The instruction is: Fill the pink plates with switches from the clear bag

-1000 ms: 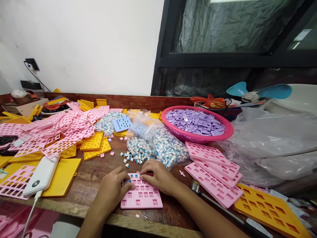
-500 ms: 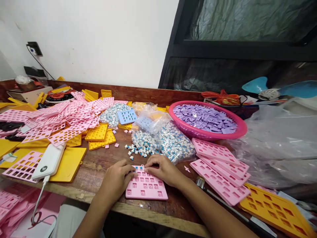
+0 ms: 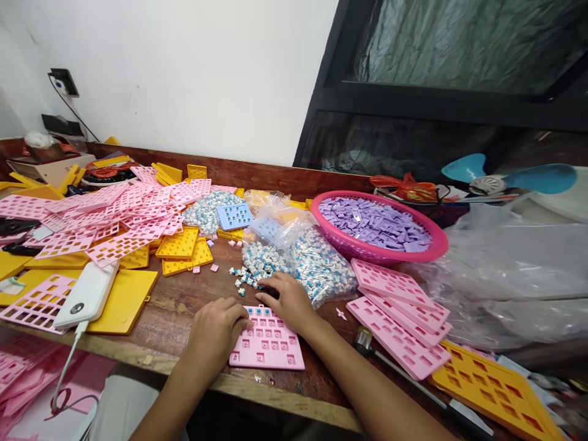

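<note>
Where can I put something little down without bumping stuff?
The roomiest bare patch of table lies between the yellow panel and the left hand. A smaller one sits between the pink plate and the right arm. It's crowded at the back, from the pink pile past the bags to the basket.

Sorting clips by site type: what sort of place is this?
Likely a small hand-assembly workshop: a wooden bench bears heaped pink plates, bagged blue-and-white parts and a basket of purple pieces.
</note>
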A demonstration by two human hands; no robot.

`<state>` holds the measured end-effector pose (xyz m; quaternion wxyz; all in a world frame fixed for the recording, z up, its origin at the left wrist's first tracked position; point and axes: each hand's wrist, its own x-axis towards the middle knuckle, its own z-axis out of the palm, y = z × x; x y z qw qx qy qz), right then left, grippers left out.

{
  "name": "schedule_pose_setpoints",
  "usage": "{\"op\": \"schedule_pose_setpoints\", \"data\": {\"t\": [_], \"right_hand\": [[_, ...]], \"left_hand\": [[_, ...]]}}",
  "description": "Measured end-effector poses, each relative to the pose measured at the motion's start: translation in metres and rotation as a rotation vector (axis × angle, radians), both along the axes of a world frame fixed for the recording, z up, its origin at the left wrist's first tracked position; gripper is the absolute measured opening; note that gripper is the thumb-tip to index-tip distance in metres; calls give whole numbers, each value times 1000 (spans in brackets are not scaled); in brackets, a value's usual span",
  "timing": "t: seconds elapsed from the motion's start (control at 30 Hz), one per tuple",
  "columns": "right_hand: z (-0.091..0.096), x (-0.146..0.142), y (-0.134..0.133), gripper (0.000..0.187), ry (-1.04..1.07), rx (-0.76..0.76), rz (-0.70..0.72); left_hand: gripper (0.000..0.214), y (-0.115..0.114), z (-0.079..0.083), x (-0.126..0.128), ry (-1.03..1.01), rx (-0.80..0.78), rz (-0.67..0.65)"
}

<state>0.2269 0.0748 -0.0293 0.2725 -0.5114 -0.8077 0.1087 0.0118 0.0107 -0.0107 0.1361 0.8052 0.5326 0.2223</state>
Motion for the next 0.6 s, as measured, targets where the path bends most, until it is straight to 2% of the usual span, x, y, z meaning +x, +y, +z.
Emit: {"op": "schedule_pose_setpoints", "data": {"t": [0.23, 0.43, 0.53, 0.6], "right_hand": [[3, 0, -1, 7, -4, -30, -31], [14, 14, -5, 20, 171, -29, 84], [23, 25, -8, 12, 299, -65, 109], [28, 32, -9, 8, 369, -111, 102]], "left_hand": [[11, -3, 11, 7, 86, 18, 27], [9, -1, 14, 5, 93, -18, 26], [7, 9, 18, -6, 50, -58, -32], [11, 24, 25, -12, 55, -7, -73]]}}
